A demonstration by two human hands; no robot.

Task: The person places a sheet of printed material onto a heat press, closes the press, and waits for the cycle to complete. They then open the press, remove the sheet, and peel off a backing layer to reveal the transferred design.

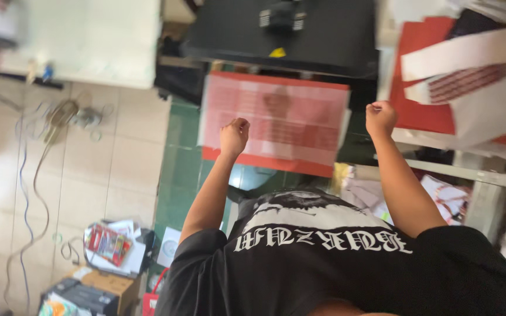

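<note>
Looking down, my left hand (233, 136) and right hand (380, 118) are both curled tight on the one red sheet (265, 161) stretched between my fingers, and its one pale film (300, 117) could slip askew if I pull unevenly below the one black press (323, 35) beyond my knuckles.

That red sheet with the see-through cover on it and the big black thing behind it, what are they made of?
The red sheet looks like paper or fabric, matte; blur hides which. The cover looks like thin translucent film. The black slab looks like painted metal, flat and smooth. Both hands are fisted near the sheet.
</note>
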